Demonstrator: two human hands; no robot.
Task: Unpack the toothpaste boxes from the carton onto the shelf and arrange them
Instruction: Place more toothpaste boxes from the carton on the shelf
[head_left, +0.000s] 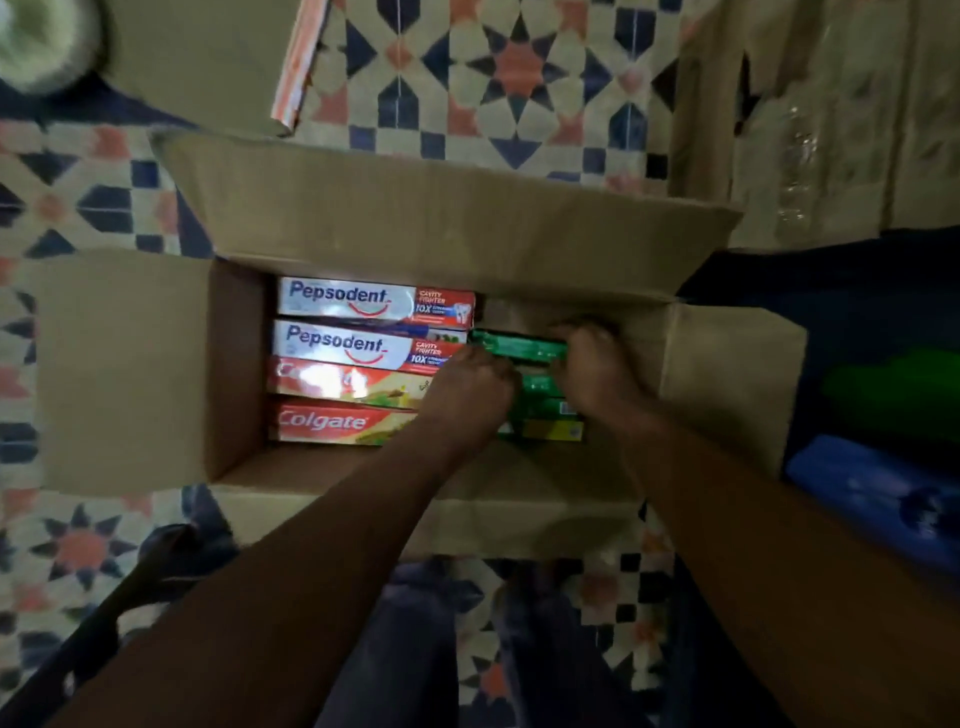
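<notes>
Head view: inside the open brown corrugated carton (156, 364), both hands clamp the topmost glossy green toothpaste box (519, 347) in the carton's right half, left hand (470, 387) on its left end, right hand (592, 364) on its right, its long axis running left-right. Slick red-and-white boxes (358, 358) fill the carton's left half.
</notes>
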